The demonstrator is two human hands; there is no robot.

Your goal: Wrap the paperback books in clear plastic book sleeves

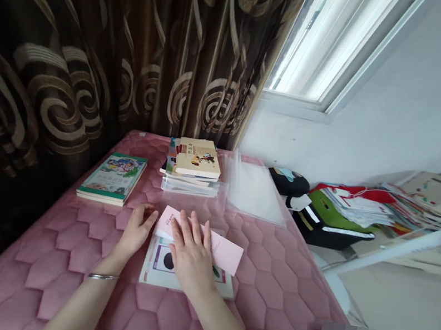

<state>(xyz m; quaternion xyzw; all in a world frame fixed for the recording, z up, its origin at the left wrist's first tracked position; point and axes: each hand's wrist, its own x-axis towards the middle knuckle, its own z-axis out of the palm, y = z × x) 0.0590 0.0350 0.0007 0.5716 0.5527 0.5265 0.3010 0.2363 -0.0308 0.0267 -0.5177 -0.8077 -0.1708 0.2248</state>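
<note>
Paper is what both hands work on: the right hand (190, 256) lies flat and open on a pink sheet (227, 251) atop a thin booklet (156, 270) on the pink quilted mat (64, 240); the left hand (136, 232), fingers loosely spread, steadies its corner. Light, floppy stuff, probably best pinched at an edge.

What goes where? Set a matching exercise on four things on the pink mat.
Things:
1. pink paper slip
2. green-covered book
3. stack of books
4. clear plastic sleeves

Places:
A. at the mat's left edge, by the curtain
B. under the right hand
C. right of the stack, toward the window wall
D. at the mat's far middle

Pairs: 1-B, 2-A, 3-D, 4-C
</note>
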